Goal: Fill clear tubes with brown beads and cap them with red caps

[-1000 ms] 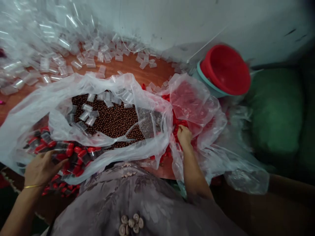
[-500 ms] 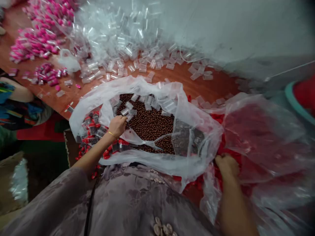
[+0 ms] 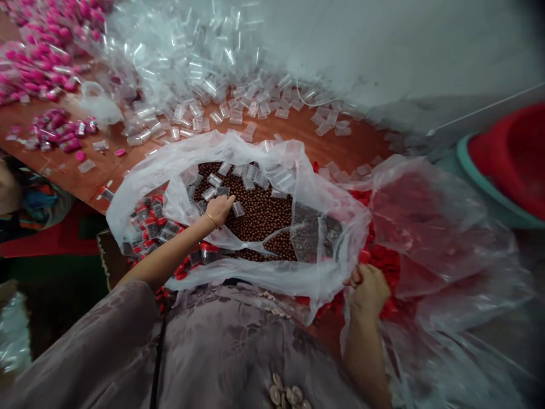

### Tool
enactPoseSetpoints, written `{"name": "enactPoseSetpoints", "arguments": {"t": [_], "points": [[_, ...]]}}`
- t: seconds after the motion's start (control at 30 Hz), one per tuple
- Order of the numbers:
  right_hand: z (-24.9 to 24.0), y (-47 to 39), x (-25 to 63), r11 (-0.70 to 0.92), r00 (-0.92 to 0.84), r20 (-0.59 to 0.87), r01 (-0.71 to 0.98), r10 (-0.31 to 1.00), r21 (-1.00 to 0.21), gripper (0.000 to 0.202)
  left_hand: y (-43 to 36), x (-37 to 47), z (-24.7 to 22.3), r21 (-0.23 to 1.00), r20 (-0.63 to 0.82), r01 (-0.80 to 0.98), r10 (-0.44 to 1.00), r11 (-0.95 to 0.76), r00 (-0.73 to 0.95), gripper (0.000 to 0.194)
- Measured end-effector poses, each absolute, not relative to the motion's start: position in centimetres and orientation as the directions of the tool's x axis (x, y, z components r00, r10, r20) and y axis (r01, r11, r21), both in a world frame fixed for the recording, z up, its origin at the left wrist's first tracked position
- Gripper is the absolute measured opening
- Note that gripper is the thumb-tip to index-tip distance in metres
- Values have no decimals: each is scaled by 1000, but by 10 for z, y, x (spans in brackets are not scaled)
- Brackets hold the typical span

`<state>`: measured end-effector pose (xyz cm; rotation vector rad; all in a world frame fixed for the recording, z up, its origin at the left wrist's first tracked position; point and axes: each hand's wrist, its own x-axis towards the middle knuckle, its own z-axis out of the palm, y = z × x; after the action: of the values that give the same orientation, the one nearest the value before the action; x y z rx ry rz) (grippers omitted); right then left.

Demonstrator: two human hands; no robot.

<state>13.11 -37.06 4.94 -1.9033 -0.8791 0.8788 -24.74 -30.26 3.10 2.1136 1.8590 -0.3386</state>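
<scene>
My left hand [image 3: 220,210], with a thin bracelet at the wrist, reaches over a heap of small round brown beads [image 3: 264,213] in a white plastic bag [image 3: 140,153]. Its fingers are pinched on a small clear plastic tube [image 3: 238,209] just above the beads. More clear tubes [image 3: 251,176] lie on the far side of the heap. My right hand [image 3: 369,287] is closed beside the bag's right edge, with a bit of red, apparently a cap [image 3: 355,277], at its fingertips. Red caps [image 3: 385,264] lie behind it. Filled red-capped tubes [image 3: 155,218] sit at the bag's left end.
A large pile of clear tubes [image 3: 187,68] lies along the wall. Pink-capped tubes [image 3: 42,57] cover the far left of the orange table [image 3: 96,182]. A clear bag [image 3: 443,227] spreads to the right, near red and teal basins [image 3: 481,176]. Another person's arm [image 3: 7,187] shows at left.
My left hand has moved right over the beads with a clear tube at its fingertips. My right hand has come from the red caps toward the bag, and the view has shifted right.
</scene>
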Motion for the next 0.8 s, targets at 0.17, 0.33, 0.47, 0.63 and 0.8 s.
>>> {"name": "enactPoseSetpoints", "arguments": {"t": [0.17,0.33,0.47,0.63,0.8], "points": [[54,-361,70,-360,290,-290,223,912,-906,26,-290,-245,23,221,-349,858,783,-464,514,39],[45,-352,33,-233,12,-255,452,967,-861,29,-286,-236,7,270,-277,795,747,-543,604,27],[35,-350,24,-136,-102,-230,560,968,-817,33,-292,-227,6,338,-263,786,750,-517,607,23],[28,-338,25,-107,-140,-260,656,955,-747,35,-299,-230,18,365,-530,930,831,43,170,19],[12,-288,3,77,-238,-178,776,955,-626,27,-294,-230,13,356,-628,867,777,349,-55,20]]}}
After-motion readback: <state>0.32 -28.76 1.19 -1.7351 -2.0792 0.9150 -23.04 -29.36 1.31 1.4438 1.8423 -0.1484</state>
